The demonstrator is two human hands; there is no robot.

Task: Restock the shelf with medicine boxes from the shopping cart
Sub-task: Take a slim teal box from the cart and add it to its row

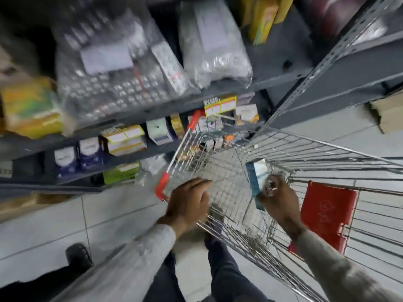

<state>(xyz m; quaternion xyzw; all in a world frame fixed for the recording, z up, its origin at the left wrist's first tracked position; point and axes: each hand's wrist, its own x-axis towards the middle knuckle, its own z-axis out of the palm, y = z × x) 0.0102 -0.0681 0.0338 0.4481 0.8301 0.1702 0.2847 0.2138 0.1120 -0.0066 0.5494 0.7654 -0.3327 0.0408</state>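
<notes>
The right hand (280,199) is closed around the lower end of a blue-and-white medicine box (257,177), fingers wrapped on its narrow sides, holding it upright above the wire basket of the shopping cart (327,153). The left hand (189,203) rests on the cart's near rim beside the red corner guard (162,186), fingers loosely curled and holding nothing else. The basket floor beneath the box looks almost bare; a few more packs may lie at the far end, but blur prevents confirmation. The grey shelf (135,155) stands to the left, touching or just beside the cart, its lower tier carrying rows of small boxes. Judged step: transfer of the box to the shelf. Keep the grip low so the top edge leads, clear the cart rim before swinging left, and seat the box upright with like stock, label outward.
</notes>
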